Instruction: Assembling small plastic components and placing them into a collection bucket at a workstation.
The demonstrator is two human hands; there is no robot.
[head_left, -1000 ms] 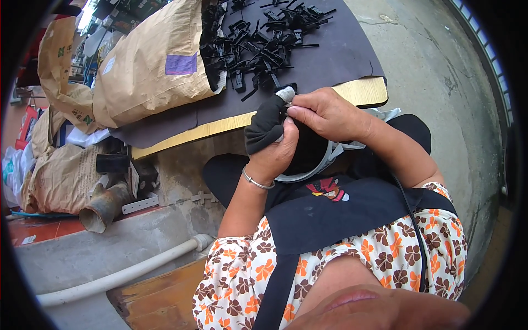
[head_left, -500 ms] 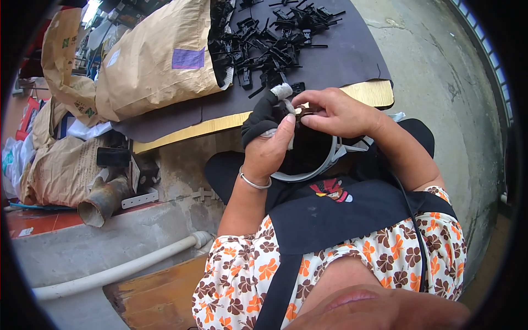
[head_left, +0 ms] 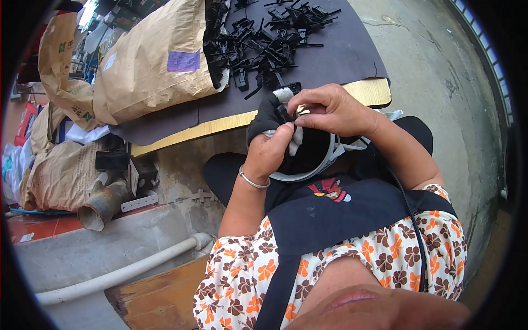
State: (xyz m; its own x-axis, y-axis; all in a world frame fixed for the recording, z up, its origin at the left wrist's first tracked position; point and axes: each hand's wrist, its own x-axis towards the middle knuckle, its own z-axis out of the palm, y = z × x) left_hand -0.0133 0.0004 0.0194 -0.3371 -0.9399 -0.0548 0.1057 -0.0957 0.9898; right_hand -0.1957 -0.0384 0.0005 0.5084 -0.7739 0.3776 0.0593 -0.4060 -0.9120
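My left hand (head_left: pixel 269 144), its fingers covered in black cloth with whitish wrapping at the tips, is closed in front of the table edge. Between its thumb and fingers is a small black plastic part (head_left: pixel 284 114), mostly hidden by the fingers. My right hand (head_left: pixel 336 114) meets it from the right, thumb and forefinger pinched together at the same part; whatever lies in that pinch is too small to make out. Under both hands sits a bucket (head_left: pixel 334 151) with a light grey rim, dark inside, at my lap.
Similar black plastic parts (head_left: pixel 275 47) with thin stems are heaped on the dark-covered table (head_left: pixel 352 52), spilling from a brown paper sack (head_left: pixel 151 60). Lower left are another paper sack (head_left: pixel 60 173), a rusty metal pipe (head_left: pixel 102 206) and a white pipe (head_left: pixel 121 278).
My hands have drawn closer together, the right thumb and forefinger pinching nearer the left thumb. The left fingers have turned slightly. A brownish piece seen between the hands earlier is now hidden.
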